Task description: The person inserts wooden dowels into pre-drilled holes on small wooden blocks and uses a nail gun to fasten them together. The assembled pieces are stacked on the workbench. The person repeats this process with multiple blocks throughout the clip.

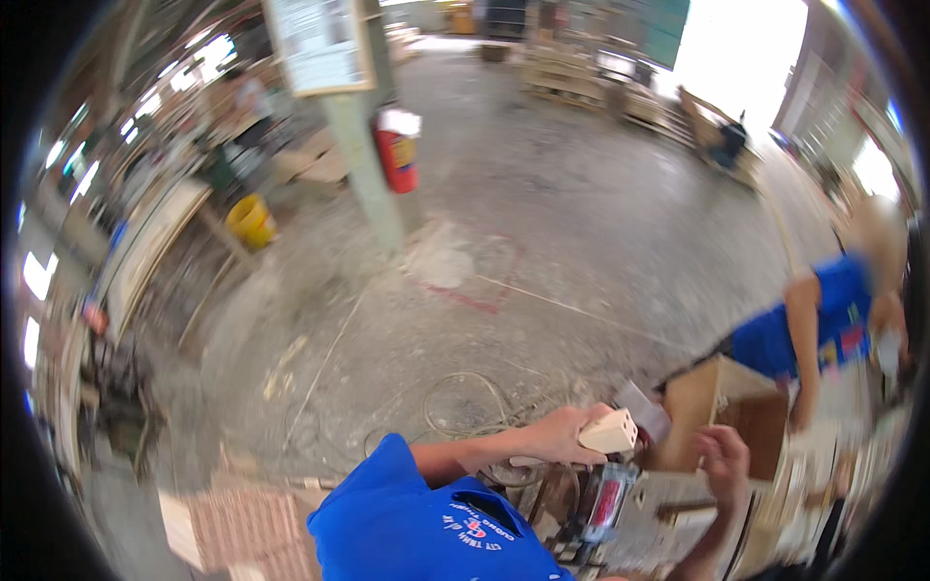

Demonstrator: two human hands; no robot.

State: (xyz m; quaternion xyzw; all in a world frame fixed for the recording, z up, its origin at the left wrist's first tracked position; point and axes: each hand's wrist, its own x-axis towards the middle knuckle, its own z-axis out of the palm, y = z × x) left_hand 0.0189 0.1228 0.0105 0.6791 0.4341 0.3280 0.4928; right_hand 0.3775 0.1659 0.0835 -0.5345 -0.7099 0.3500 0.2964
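Block (610, 431), pale wood with holes in its end, gripped by left hand (567, 433) above the worktop's near edge (668, 542), end turned toward right hand (725, 455). Right fingers curled; cannot tell if closed on anything. Beside it: brown box (722, 407), red-grey tool (603, 504) below. Ahead, person in blue (809, 324) crowding worktop's right side. Hose (465, 407) coiled on floor.

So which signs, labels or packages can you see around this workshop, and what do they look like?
Framed rectangular notice board: white sheet in a pale wood frame, mounted high on the grey-green pillar.
Red fire extinguisher: hangs on that pillar, a white tag at its top.
Small pale wooden block: in the left hand.
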